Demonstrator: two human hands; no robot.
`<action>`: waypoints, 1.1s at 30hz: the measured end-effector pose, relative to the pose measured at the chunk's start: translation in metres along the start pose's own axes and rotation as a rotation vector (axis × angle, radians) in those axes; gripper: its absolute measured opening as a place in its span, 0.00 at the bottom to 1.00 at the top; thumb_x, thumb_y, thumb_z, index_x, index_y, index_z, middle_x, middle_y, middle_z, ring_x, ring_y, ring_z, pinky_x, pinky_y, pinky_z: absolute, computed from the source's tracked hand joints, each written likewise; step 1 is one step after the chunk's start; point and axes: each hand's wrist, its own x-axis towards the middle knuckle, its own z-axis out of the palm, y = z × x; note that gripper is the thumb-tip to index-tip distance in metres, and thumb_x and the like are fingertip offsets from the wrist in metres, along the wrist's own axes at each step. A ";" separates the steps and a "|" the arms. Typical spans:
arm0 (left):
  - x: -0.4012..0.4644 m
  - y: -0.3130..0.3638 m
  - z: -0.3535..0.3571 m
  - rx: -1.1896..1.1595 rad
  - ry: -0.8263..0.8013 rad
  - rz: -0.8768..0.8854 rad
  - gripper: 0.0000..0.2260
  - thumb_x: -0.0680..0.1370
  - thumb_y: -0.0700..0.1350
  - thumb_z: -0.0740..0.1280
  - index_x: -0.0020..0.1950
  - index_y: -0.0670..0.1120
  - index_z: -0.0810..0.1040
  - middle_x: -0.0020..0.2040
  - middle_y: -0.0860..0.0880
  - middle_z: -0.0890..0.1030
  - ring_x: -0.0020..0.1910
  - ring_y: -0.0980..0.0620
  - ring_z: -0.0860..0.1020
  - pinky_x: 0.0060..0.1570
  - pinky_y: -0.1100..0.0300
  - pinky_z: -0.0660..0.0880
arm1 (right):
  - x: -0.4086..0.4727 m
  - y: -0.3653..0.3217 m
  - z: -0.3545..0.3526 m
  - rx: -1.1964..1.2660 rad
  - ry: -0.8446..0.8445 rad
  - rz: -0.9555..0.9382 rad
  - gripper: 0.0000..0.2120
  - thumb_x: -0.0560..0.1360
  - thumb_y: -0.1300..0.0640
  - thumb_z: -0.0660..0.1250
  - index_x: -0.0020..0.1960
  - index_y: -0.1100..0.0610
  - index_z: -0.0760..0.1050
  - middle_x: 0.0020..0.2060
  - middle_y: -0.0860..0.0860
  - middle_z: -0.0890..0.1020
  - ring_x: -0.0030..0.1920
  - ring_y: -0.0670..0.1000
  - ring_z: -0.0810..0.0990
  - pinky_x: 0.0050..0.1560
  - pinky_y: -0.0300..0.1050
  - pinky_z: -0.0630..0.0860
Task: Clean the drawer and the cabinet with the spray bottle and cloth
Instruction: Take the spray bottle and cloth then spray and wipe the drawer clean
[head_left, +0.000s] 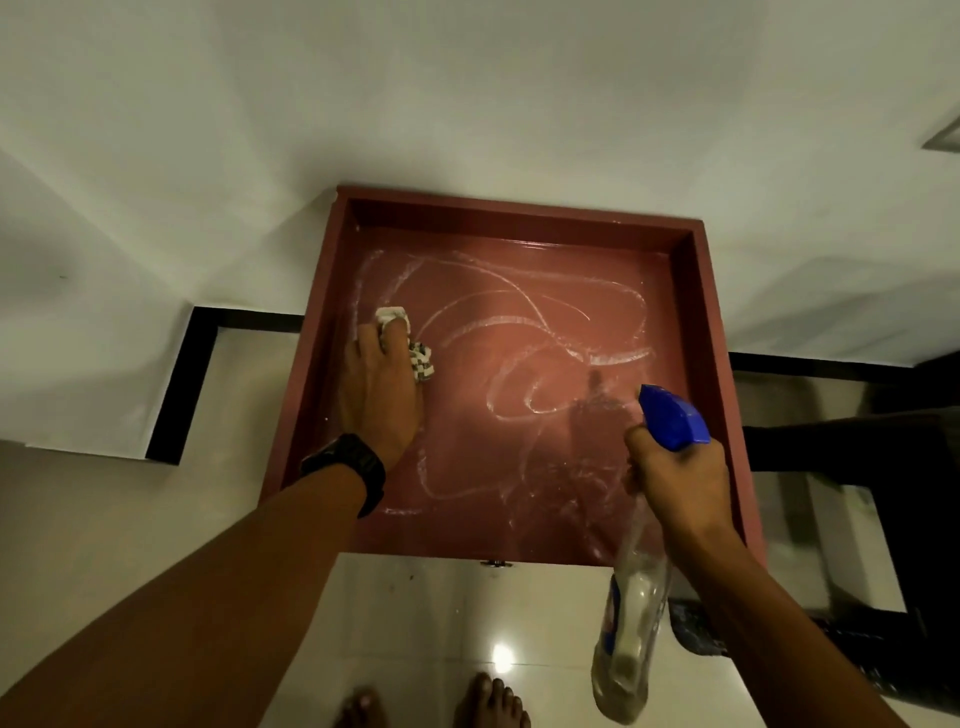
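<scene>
A reddish-brown drawer (519, 218) stands pulled out below me, its floor streaked with white foamy spray lines. My left hand (376, 395) lies flat on a checked cloth (418, 358) at the drawer's left side, fingers pointing to the far wall, pressing the cloth onto the floor. My right hand (675, 483) grips the neck of a clear spray bottle (631, 629) with a blue trigger head (672, 415), held over the drawer's near right corner with the nozzle pointing into the drawer.
White cabinet tops (467, 104) surround the drawer at the back and both sides. A glossy tiled floor (441, 613) lies beneath, with my bare feet at the bottom edge. A dark object (883, 452) stands right of the drawer. A black watch is on my left wrist.
</scene>
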 end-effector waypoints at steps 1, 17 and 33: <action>0.000 -0.001 0.001 0.003 0.004 0.010 0.26 0.74 0.37 0.70 0.70 0.42 0.66 0.60 0.38 0.72 0.54 0.39 0.73 0.47 0.50 0.76 | -0.001 0.002 -0.001 0.005 0.013 0.010 0.04 0.74 0.62 0.66 0.42 0.56 0.73 0.30 0.56 0.74 0.30 0.54 0.74 0.33 0.48 0.75; 0.002 -0.019 -0.006 -0.050 0.007 -0.049 0.21 0.77 0.39 0.66 0.69 0.42 0.66 0.60 0.38 0.71 0.52 0.40 0.73 0.49 0.50 0.76 | -0.029 -0.057 0.059 -0.040 -0.140 -0.123 0.10 0.74 0.55 0.69 0.42 0.62 0.75 0.27 0.56 0.74 0.28 0.54 0.74 0.29 0.46 0.74; -0.029 -0.028 -0.019 -0.212 0.119 -0.072 0.21 0.76 0.36 0.67 0.68 0.40 0.66 0.57 0.39 0.72 0.48 0.43 0.75 0.42 0.53 0.77 | -0.051 -0.069 0.093 -0.077 -0.193 -0.076 0.10 0.73 0.54 0.69 0.44 0.62 0.76 0.32 0.57 0.77 0.30 0.54 0.75 0.38 0.58 0.80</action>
